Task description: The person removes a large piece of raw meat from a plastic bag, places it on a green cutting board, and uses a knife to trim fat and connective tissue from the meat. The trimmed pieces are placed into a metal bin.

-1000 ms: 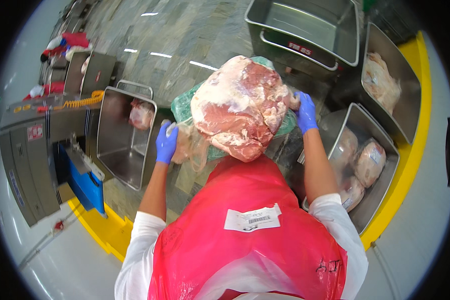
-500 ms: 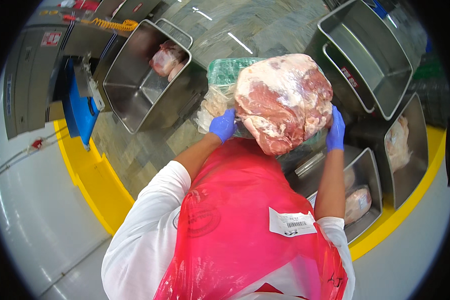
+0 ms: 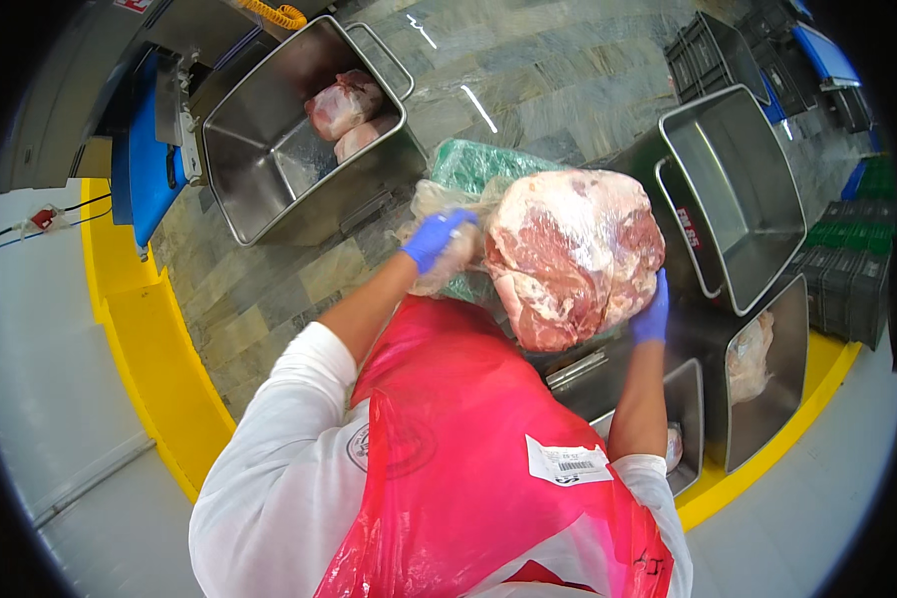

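A large boneless piece of raw meat [image 3: 578, 254], pale fat over red flesh, is held up in front of my red plastic apron [image 3: 468, 439]. My right hand [image 3: 651, 311], in a blue-purple glove, grips its lower right edge; some fingers are hidden beneath. To the left of the meat, my left hand [image 3: 439, 239], gloved alike, closes on crumpled clear plastic wrap [image 3: 455, 261]; its fingers are slightly blurred. Behind the meat lies a green bundle under clear film [image 3: 483, 164], and what supports it is hidden.
At the upper left stands a steel tub [image 3: 259, 130] with pieces of meat [image 3: 345, 104] inside. Another steel tub [image 3: 738, 189] is on the right, and below it more tubs hold meat [image 3: 749, 359]. Dark crates [image 3: 718, 60] stand farther back. A yellow kerb [image 3: 145, 329] runs along the left.
My left hand has left the meat's edge and taken the plastic wrap. The meat sits lower in view, still in my right hand. The whole view has shifted.
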